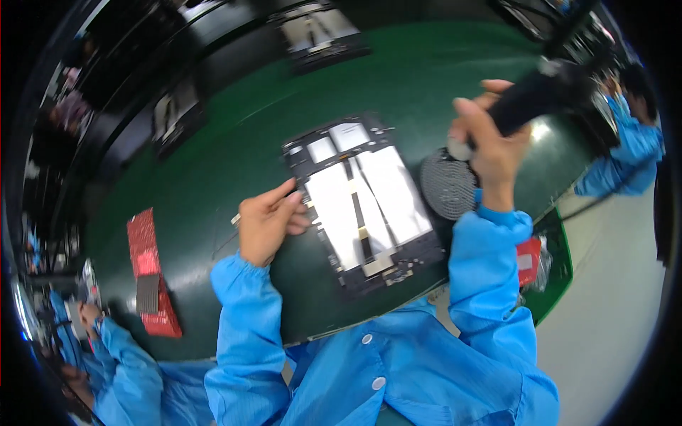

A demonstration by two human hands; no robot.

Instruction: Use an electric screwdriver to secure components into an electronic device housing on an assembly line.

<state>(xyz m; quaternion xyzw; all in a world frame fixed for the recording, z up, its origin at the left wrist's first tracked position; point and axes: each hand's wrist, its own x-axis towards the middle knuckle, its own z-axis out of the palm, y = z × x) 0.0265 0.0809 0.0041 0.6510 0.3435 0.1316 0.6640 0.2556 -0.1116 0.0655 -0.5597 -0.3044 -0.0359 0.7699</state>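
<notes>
An opened tablet (387,186) lies on the green table, its inside up, with white battery panels, dark flex cables and a black frame. At its left edge is my left hand (268,216), thumb and forefinger closed on the rim. A small pale piece (236,219) with a thin dark line shows behind that hand; what it belongs to is unclear. My right hand (495,138) is raised right of the tablet, wrapped round a black electric screwdriver (533,99), blurred by motion. Below this hand sits a round dark disc (449,183) with a dotted surface.
Red bubble-wrap pouches (145,245) lie at the left with a dark grey ribbed piece (148,294). Two more opened tablets (320,32) (175,117) rest along the far side. A green bin (561,273) with red packaging stands right. Co-workers in blue (629,153) (128,362) are on both sides.
</notes>
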